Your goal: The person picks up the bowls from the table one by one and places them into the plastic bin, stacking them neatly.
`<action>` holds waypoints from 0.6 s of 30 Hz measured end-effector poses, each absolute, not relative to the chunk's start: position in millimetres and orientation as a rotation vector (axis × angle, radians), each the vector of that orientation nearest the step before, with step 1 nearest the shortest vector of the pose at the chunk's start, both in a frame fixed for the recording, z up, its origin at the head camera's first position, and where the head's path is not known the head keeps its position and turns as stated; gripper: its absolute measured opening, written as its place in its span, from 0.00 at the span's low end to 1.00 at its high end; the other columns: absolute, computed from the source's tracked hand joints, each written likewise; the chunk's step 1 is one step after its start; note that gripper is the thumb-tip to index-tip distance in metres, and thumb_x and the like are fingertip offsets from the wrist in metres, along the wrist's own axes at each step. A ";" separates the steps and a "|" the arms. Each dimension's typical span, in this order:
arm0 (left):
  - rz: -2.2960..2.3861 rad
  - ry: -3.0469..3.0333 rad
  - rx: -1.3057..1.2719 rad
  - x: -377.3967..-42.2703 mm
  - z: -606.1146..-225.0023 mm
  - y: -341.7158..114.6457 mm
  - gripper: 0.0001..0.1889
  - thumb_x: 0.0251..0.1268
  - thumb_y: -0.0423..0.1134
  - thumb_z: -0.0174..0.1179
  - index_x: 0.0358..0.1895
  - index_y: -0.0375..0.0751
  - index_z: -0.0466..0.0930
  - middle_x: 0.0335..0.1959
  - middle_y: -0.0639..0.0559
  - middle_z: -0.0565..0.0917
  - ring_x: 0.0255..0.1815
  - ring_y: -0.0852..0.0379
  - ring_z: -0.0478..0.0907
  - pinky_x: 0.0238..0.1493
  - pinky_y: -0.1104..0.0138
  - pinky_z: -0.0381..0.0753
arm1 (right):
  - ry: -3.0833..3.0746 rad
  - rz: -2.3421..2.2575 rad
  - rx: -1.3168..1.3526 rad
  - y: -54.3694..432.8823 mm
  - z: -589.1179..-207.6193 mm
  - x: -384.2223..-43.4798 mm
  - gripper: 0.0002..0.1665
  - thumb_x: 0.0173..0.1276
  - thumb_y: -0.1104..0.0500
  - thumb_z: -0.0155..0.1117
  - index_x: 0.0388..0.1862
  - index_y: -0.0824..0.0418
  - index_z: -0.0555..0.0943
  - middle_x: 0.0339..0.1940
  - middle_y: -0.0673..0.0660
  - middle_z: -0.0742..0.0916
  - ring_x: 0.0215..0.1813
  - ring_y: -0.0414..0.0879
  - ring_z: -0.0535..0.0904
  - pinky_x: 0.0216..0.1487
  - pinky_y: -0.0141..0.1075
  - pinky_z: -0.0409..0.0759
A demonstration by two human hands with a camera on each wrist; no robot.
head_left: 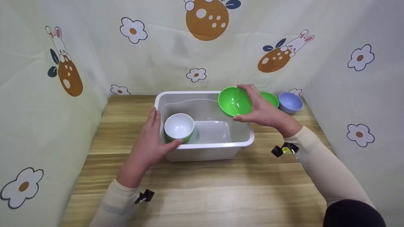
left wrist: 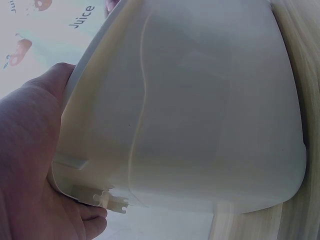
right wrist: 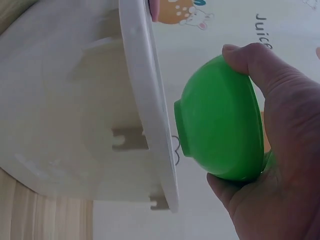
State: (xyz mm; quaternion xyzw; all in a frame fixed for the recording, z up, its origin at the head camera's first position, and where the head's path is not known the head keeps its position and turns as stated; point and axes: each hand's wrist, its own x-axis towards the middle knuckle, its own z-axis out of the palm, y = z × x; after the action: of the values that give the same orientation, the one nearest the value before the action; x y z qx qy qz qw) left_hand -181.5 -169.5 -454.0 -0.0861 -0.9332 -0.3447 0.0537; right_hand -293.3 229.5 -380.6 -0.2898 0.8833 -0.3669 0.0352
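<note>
A green bowl (head_left: 233, 100) is gripped at its edge by my right hand (head_left: 263, 108), thumb on the near side and fingers on the far side. It hangs tilted over the right rim of the white plastic bin (head_left: 205, 146); the right wrist view shows the bowl's base facing the bin's rim. My left hand (head_left: 148, 138) holds the bin's front left corner, its thumb over the front rim and fingers along the left side. Inside the bin at the left stands a stack of bowls, a white bowl (head_left: 179, 125) on top and green edges beneath.
Behind my right hand, a second green bowl (head_left: 270, 98) is partly hidden. Beside it a blue bowl (head_left: 290, 102) stands at the table's back right. The wooden table (head_left: 202, 189) meets a patterned cloth (head_left: 157, 63) at the back and sides.
</note>
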 end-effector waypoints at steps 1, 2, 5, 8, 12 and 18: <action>-1.045 -2.837 -0.259 -181.4 -453.9 -169.4 0.74 0.60 0.80 0.69 0.90 0.29 0.43 0.93 0.36 0.42 0.92 0.35 0.45 0.86 0.39 0.55 | 2.703 -1.126 -0.899 227.0 -379.6 -293.5 0.67 0.59 0.46 0.90 0.88 0.61 0.60 0.79 0.60 0.71 0.74 0.58 0.73 0.74 0.60 0.76; -1.042 -2.839 -0.256 -181.5 -454.1 -169.4 0.74 0.59 0.81 0.69 0.90 0.29 0.43 0.93 0.37 0.42 0.92 0.35 0.45 0.86 0.39 0.55 | 2.697 -1.121 -0.905 224.8 -378.8 -293.8 0.67 0.58 0.45 0.90 0.88 0.60 0.60 0.80 0.59 0.71 0.74 0.58 0.73 0.74 0.60 0.76; -1.033 -2.843 -0.257 -181.6 -454.7 -169.4 0.75 0.59 0.82 0.69 0.90 0.30 0.43 0.93 0.37 0.42 0.92 0.35 0.45 0.86 0.39 0.56 | 2.667 -1.124 -0.912 219.6 -376.9 -294.1 0.68 0.58 0.44 0.90 0.88 0.60 0.60 0.80 0.59 0.70 0.75 0.58 0.72 0.74 0.60 0.76; -1.029 -2.844 -0.259 -181.8 -455.1 -169.5 0.75 0.58 0.82 0.68 0.90 0.30 0.42 0.93 0.37 0.42 0.92 0.35 0.45 0.86 0.39 0.56 | 2.656 -1.117 -0.901 215.6 -376.0 -295.0 0.69 0.58 0.42 0.90 0.88 0.59 0.60 0.79 0.58 0.71 0.75 0.56 0.72 0.73 0.58 0.78; -1.033 -2.840 -0.261 -181.9 -454.8 -169.7 0.75 0.59 0.82 0.69 0.90 0.29 0.43 0.93 0.36 0.42 0.92 0.35 0.45 0.86 0.40 0.56 | 2.644 -1.103 -0.889 210.5 -374.0 -296.1 0.69 0.58 0.43 0.91 0.88 0.58 0.60 0.78 0.57 0.72 0.75 0.54 0.72 0.73 0.56 0.78; -1.042 -2.834 -0.267 -182.0 -454.3 -170.4 0.74 0.59 0.81 0.69 0.90 0.29 0.42 0.93 0.36 0.42 0.92 0.35 0.45 0.86 0.40 0.56 | 2.625 -1.076 -0.936 203.5 -370.0 -299.4 0.69 0.57 0.44 0.91 0.87 0.59 0.60 0.77 0.58 0.72 0.74 0.55 0.73 0.74 0.57 0.77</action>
State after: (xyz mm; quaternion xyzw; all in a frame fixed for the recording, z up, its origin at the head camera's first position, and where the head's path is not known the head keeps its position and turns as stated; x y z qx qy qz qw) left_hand -182.0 -170.4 -454.3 -0.0878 -0.9335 -0.3432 0.0550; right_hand -299.4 203.5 -370.0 -0.3124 0.8761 -0.3590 0.0771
